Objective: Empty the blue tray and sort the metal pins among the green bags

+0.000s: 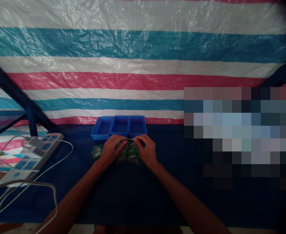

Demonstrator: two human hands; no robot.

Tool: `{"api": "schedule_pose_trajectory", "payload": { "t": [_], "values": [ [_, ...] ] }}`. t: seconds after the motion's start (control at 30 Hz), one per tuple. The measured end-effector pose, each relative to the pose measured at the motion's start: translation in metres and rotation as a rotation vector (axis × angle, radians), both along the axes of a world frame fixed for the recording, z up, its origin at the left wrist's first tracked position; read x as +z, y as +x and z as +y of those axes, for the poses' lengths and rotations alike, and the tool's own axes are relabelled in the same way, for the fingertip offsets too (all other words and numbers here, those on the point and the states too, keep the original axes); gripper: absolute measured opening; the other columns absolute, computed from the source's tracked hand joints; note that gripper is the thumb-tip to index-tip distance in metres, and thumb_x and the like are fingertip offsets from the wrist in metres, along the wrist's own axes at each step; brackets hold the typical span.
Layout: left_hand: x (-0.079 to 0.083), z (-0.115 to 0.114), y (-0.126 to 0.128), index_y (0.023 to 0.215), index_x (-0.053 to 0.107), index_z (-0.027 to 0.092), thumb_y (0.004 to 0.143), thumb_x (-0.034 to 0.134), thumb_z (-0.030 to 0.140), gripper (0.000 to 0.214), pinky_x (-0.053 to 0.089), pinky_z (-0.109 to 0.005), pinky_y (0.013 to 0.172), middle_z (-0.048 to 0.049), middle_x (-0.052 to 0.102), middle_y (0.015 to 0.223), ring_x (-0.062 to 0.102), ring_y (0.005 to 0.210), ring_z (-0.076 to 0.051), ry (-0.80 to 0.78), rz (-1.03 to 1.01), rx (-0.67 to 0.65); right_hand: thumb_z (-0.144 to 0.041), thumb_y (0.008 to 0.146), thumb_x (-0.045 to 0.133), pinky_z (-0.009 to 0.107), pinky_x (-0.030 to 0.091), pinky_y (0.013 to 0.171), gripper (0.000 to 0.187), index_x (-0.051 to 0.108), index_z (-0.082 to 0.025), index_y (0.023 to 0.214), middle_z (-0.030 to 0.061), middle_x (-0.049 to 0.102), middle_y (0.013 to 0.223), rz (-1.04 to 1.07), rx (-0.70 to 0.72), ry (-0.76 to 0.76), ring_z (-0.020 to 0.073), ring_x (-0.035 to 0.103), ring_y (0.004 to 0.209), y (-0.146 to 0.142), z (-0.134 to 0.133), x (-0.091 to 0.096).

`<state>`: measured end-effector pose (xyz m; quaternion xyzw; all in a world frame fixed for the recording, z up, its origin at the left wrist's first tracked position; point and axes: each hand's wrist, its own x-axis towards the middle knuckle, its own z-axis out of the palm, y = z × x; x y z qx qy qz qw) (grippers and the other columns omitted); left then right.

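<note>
My left hand (pixel 112 148) and my right hand (pixel 146 150) meet over the dark blue table, fingertips pinched on the two ends of a small thin shiny rod (pixel 130 139). Its exact kind is too small to make out. Under the hands lies a clear plastic bag (pixel 130 156) with green and metallic bits in it, partly hidden by my fingers. Beside my left hand is a smaller clear bag (pixel 97 151) holding pale pieces. Just beyond my fingertips stand three joined blue trays (pixel 119 134).
On the left a white power strip (pixel 52 143) carries plugged-in adapters (pixel 33 151), and loose white cables (pixel 55 195) loop near my left forearm. Behind the table (pixel 133 201) hangs a striped plastic sheet (pixel 113 81). A blue metal frame (pixel 31 120) stands at left. The right side is pixelated.
</note>
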<state>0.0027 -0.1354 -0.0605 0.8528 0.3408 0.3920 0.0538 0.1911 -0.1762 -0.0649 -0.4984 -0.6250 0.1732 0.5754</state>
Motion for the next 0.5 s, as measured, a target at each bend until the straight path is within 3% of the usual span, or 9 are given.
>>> {"api": "schedule_pose_trajectory", "payload": {
  "t": [0.23, 0.4, 0.5],
  "values": [
    [0.0007, -0.0019, 0.0024, 0.094, 0.065, 0.016, 0.096, 0.050, 0.029, 0.020, 0.046, -0.029, 0.082, -0.0061, 0.065, 0.092, 0.059, 0.087, -0.014, 0.006, 0.003, -0.043, -0.036, 0.091, 0.052, 0.021, 0.042, 0.074, 0.027, 0.066, -0.015, 0.082, 0.0030, 0.062, 0.082, -0.010, 0.021, -0.017, 0.0087, 0.055, 0.076, -0.0019, -0.0048, 0.0034],
    [0.0001, -0.0029, 0.0009, 0.094, 0.065, 0.016, 0.095, 0.049, 0.025, 0.019, 0.046, -0.028, 0.084, -0.0064, 0.064, 0.095, 0.058, 0.090, -0.014, -0.022, 0.002, -0.077, -0.038, 0.091, 0.052, 0.021, 0.044, 0.077, 0.029, 0.066, -0.016, 0.105, 0.0035, 0.063, 0.088, -0.002, 0.048, -0.026, 0.0089, 0.056, 0.078, -0.0013, -0.0049, 0.0012],
    [-0.0027, -0.0018, -0.0003, 0.093, 0.065, 0.016, 0.096, 0.048, 0.025, 0.020, 0.046, -0.028, 0.085, -0.0060, 0.064, 0.096, 0.058, 0.091, -0.014, -0.034, 0.004, -0.087, -0.036, 0.093, 0.050, 0.021, 0.045, 0.078, 0.027, 0.066, -0.017, 0.101, 0.0037, 0.063, 0.090, -0.010, 0.087, -0.001, 0.0088, 0.057, 0.080, -0.0016, -0.0054, 0.0005]
  ]
}}
